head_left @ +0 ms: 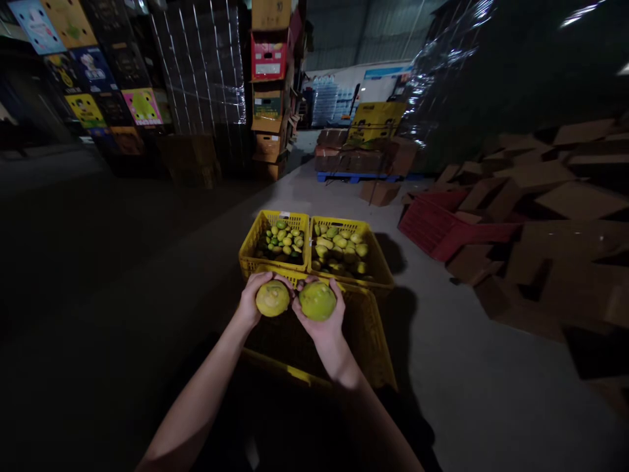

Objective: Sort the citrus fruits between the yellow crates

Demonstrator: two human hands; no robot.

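Hands (249, 303) (328, 328) close together; fruit (272, 299) (317, 301) in each

The bare, ungloved right hand (331, 320) is cupped, its fingers curled in a grasp. Just left of the right hand, the bare, ungloved left hand (249, 300) is held similarly curled; whether fingertips are touched together cannot be told. The bare left forearm (206, 393) is slanted below and left of the right hand, the bare right forearm (362, 400) below and right.
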